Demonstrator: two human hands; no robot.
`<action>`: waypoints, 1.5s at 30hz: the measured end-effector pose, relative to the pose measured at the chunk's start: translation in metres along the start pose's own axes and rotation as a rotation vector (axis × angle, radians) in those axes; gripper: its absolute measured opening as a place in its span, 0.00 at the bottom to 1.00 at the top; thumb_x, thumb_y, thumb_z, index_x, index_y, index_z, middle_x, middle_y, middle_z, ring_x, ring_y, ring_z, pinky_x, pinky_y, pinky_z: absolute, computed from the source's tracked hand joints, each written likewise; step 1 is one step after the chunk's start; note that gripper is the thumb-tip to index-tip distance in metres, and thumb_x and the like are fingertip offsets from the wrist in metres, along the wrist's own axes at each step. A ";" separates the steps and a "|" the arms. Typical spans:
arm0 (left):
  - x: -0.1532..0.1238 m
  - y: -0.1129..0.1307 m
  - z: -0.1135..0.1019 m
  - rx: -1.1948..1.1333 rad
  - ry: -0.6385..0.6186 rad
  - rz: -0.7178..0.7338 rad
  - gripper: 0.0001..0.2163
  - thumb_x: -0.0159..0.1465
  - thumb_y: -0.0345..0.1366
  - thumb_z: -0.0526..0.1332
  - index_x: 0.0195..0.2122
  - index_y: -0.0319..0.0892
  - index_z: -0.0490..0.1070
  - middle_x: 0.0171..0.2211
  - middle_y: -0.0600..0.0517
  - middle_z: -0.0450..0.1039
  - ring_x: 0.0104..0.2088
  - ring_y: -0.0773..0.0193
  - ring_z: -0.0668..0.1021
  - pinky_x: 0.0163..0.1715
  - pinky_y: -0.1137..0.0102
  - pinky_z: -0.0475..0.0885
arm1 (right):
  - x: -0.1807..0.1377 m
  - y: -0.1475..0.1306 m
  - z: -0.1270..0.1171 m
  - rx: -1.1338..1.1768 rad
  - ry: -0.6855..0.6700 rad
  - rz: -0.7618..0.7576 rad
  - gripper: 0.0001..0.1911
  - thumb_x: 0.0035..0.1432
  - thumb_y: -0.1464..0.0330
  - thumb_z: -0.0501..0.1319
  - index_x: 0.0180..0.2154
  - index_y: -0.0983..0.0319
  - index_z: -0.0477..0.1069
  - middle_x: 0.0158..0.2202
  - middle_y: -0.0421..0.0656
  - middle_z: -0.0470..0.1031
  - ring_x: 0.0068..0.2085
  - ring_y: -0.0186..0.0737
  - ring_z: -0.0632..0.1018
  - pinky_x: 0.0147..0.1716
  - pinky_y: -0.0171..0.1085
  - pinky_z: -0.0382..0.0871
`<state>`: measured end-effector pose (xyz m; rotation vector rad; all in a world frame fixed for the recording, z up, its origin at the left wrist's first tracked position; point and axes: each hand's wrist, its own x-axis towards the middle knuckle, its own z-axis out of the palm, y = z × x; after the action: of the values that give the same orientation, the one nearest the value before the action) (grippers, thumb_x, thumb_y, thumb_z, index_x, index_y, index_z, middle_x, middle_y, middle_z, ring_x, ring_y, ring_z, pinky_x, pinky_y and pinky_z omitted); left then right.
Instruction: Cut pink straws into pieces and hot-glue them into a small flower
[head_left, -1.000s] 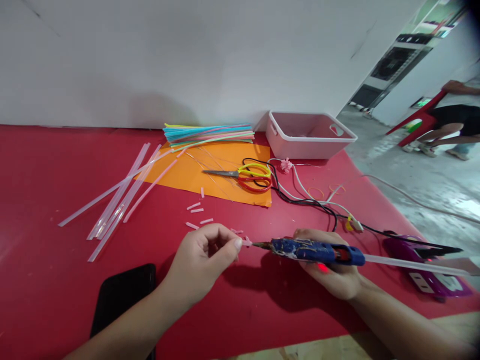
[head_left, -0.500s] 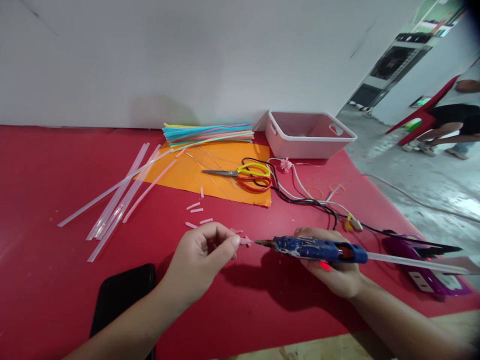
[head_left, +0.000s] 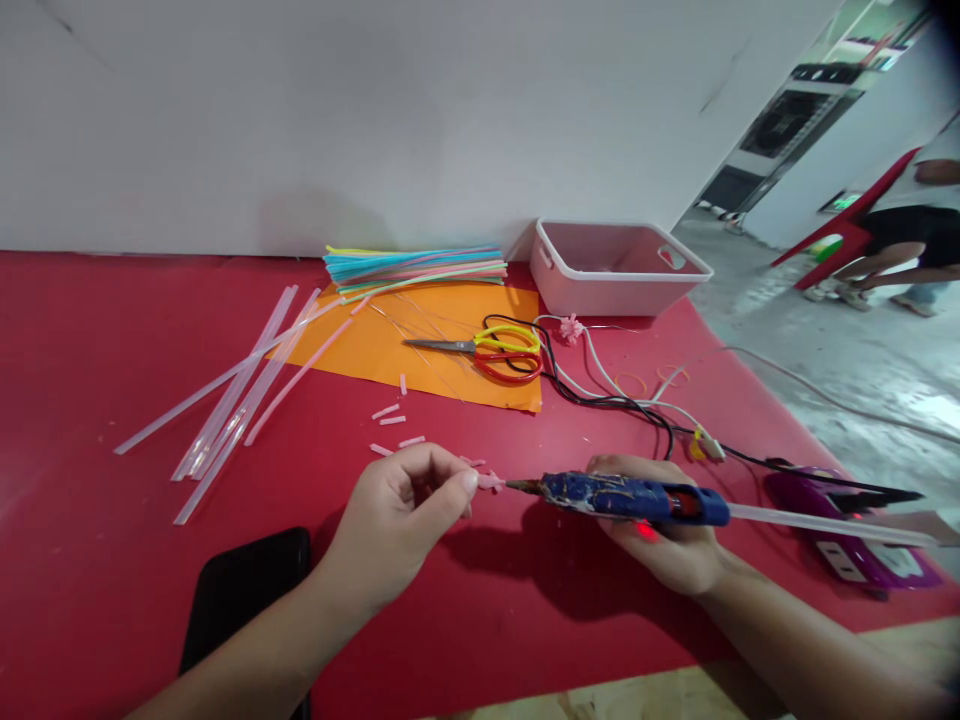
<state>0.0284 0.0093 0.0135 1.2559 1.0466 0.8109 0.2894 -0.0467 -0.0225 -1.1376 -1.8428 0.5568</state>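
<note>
My left hand (head_left: 416,510) is closed, pinching a small pink pipe cleaner piece (head_left: 491,482) between thumb and forefinger. A blue hot glue gun (head_left: 622,496) lies in the grip of my right hand (head_left: 667,550), its nozzle at the pink piece; whether the two touch I cannot tell. A clear glue stick (head_left: 825,525) runs out of the back of the gun, and a red light glows at its side. Several short pink pipe cleaner cuttings (head_left: 392,420) lie on the red table beyond my left hand.
Scissors (head_left: 480,350) lie on orange paper (head_left: 337,345) beside tangled cables (head_left: 600,398). Glue sticks (head_left: 247,400) are at left, a pipe cleaner bundle (head_left: 416,268) and pink basket (head_left: 615,295) behind. A phone (head_left: 247,590) sits by my left forearm, a purple power strip (head_left: 847,550) at right.
The glue gun has shifted slightly left, bringing its nozzle closer to the pink piece. My left hand has stayed nearly still.
</note>
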 end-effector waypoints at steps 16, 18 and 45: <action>-0.001 -0.004 0.000 -0.027 -0.060 -0.019 0.08 0.59 0.37 0.66 0.24 0.41 0.74 0.21 0.57 0.72 0.22 0.72 0.70 0.24 0.77 0.66 | -0.001 0.001 0.000 -0.002 -0.039 0.018 0.05 0.58 0.73 0.61 0.34 0.56 0.72 0.23 0.39 0.77 0.21 0.37 0.77 0.20 0.32 0.69; 0.000 -0.005 -0.001 -0.021 -0.059 -0.025 0.08 0.59 0.38 0.66 0.25 0.41 0.75 0.21 0.57 0.72 0.23 0.71 0.71 0.25 0.77 0.67 | -0.001 0.000 0.001 0.015 -0.033 0.017 0.05 0.58 0.73 0.61 0.35 0.56 0.72 0.23 0.38 0.76 0.21 0.36 0.76 0.20 0.32 0.69; -0.002 -0.002 -0.001 0.006 -0.057 -0.043 0.09 0.59 0.38 0.65 0.24 0.42 0.71 0.20 0.59 0.69 0.18 0.73 0.63 0.21 0.75 0.60 | -0.004 0.004 -0.001 0.027 -0.061 0.112 0.03 0.58 0.71 0.61 0.33 0.59 0.73 0.25 0.41 0.76 0.23 0.37 0.75 0.22 0.34 0.69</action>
<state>0.0271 0.0077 0.0118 1.2504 1.0274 0.7352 0.2931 -0.0480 -0.0264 -1.2235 -1.8259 0.6852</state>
